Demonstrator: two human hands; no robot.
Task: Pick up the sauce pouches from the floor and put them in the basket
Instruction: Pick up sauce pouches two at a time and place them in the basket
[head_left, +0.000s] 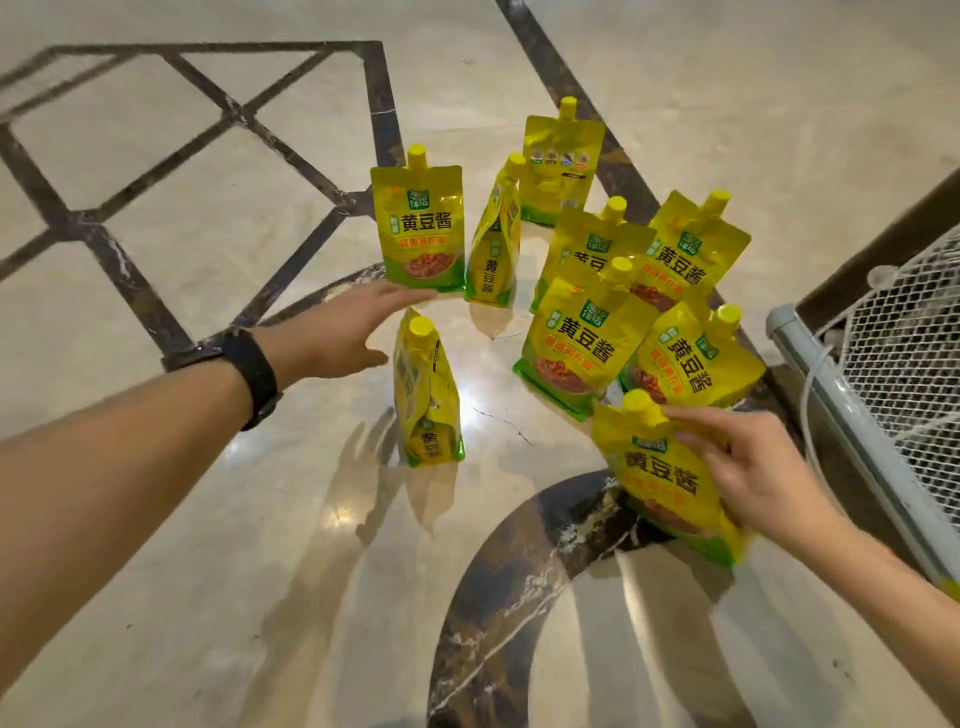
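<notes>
Several yellow sauce pouches with yellow caps stand upright on the marble floor. My right hand (748, 462) grips the top of the nearest pouch (660, 478), fingers curled by its cap. My left hand (348, 332) is stretched out with straight fingers, holding nothing, just above a side-on pouch (426, 395) and below another pouch (421, 228). A white basket (852, 415) with mesh netting stands at the right edge; only part of it shows.
More pouches cluster in the middle right, among them one (576, 338) and one (696, 358) close to the basket. The polished floor (208, 571) has dark inlaid lines. A black watch sits on my left wrist (249, 374).
</notes>
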